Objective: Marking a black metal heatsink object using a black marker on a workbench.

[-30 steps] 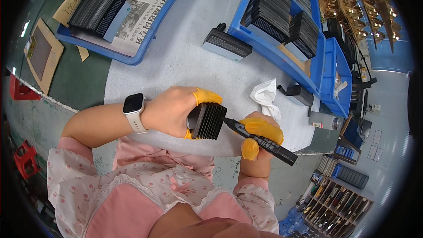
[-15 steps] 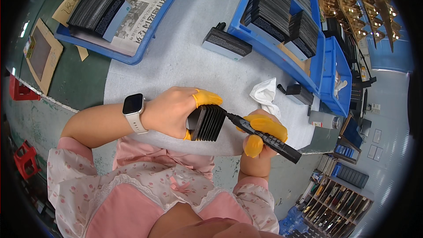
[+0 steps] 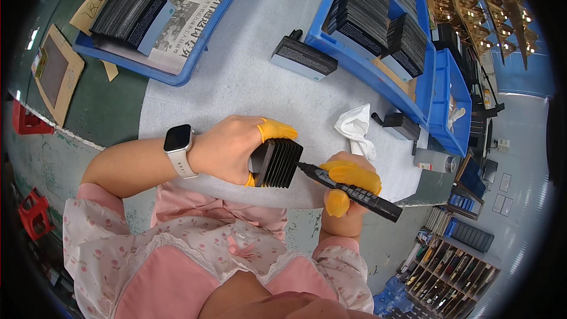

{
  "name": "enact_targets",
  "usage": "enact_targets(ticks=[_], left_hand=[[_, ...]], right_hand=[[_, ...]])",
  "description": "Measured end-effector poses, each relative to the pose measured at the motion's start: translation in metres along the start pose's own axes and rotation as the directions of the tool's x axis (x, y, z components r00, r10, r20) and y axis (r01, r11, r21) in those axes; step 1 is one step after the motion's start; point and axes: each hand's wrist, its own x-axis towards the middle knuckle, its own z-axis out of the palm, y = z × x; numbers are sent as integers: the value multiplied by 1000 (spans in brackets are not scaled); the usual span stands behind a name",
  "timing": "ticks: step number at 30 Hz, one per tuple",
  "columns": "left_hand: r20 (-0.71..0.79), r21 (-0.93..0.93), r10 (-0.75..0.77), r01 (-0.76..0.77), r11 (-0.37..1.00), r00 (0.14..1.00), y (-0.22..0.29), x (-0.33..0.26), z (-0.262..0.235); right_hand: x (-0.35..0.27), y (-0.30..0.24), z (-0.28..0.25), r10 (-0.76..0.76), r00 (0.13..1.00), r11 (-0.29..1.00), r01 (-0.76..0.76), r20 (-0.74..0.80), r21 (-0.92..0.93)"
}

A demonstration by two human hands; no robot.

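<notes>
My left hand [image 3: 233, 147], with orange finger cots and a white-strapped smartwatch on the wrist, grips a stack of thin black plates [image 3: 277, 163] held edge-on just above the table's near edge. My right hand [image 3: 347, 186], also wearing orange finger cots, holds a black marker pen [image 3: 348, 184]. The pen's tip touches the right side of the stack's edges.
A grey mat [image 3: 248, 77] covers the table. A crumpled white cloth [image 3: 356, 127] lies right of the hands. A small black box [image 3: 303, 58] sits behind. Blue trays [image 3: 378, 77] [image 3: 177, 74] at the back right and back left hold more black plate stacks; the left one is lined with newspaper.
The pen has shifted slightly right along the stack's edge, and the right hand moved a little with it. The left hand and stack stay in place.
</notes>
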Motion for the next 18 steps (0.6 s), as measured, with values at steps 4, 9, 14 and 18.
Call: enact_targets(ticks=[4,9,14,18], left_hand=[[-22,5,23,-23,1000,999,-3,-1,2],[-9,1,24,-24,1000,1000,-1,2,1],[-9,23,12,-12,1000,1000,-1,0,0],[-24,13,19,-19,1000,1000,-2,0,1]], right_hand=[[2,-5,6,19,998,998,-22,-62,-57],[2,-6,-7,31,998,996,-26,61,-86],[-2,-13,6,186,983,982,-186,-9,-36],[-2,-20,9,254,966,967,-254,-51,6]])
